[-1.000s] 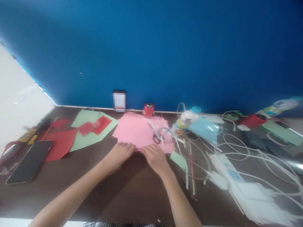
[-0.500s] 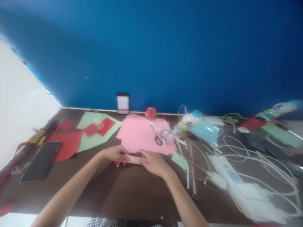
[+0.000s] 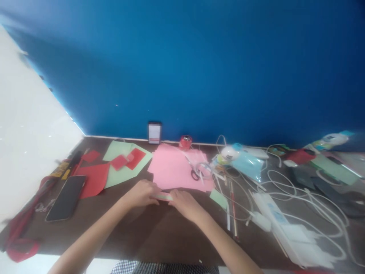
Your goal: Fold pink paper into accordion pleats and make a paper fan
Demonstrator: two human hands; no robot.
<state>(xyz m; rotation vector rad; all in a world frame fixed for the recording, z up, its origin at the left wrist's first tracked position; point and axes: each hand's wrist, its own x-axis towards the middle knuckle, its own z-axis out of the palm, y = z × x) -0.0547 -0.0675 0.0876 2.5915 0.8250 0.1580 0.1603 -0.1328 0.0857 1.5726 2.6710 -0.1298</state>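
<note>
A narrow pink paper strip (image 3: 164, 196) with a pale green patch lies between my two hands, just in front of a stack of pink paper (image 3: 173, 167). My left hand (image 3: 145, 193) has its fingers closed over the strip's left end. At the other end, my right hand (image 3: 184, 202) presses its thumb and fingers onto the strip. Fingers cover most of both ends, so the strip's full length is hidden. Scissors (image 3: 195, 175) with dark handles and a roll of clear tape (image 3: 205, 170) rest on the right part of the pink stack.
Left are green paper (image 3: 122, 176), red paper (image 3: 95, 179) and a black phone (image 3: 66, 198). A small red object (image 3: 186, 142) stands by the blue wall. Right lie a green scrap (image 3: 218, 198), pencils (image 3: 233, 209), a glue bottle (image 3: 230, 153), tangled white cables (image 3: 319, 203) and a power strip (image 3: 285, 224).
My hands have drawn closer together, and less of the pink strip shows between them. The whole view has shifted slightly, with table things appearing lower; most sit further right.
</note>
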